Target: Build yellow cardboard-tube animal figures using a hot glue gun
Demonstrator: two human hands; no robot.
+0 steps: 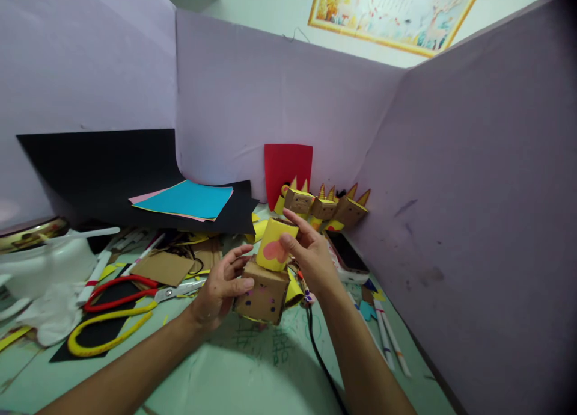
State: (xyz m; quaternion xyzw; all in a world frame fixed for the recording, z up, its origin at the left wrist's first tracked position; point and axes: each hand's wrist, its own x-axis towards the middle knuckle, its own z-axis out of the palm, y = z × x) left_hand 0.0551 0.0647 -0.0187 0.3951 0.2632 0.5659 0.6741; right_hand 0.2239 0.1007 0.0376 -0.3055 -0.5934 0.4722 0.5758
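A small brown cardboard box (260, 298) with dots drawn on its face is gripped by my left hand (220, 288), thumb on its near side. Between the thumb and fingers of my right hand (309, 252) is a yellow paper tube (270, 231) with a pink heart on it. The tube's lower end touches the top of the box; whether the two are joined I cannot tell. Another yellow paper roll (294, 292) shows behind the box's right side. A black cord (315, 337) runs down the table below my right hand.
Red-and-yellow-handled scissors (164, 293) lie left, near cardboard scraps (162, 267) and a white container (49, 261). Blue paper (189, 199) rests on black sheets at the back. Several horned cardboard figures (324, 209) stand before red paper (288, 168). A phone (346, 251) and markers (390, 337) lie right.
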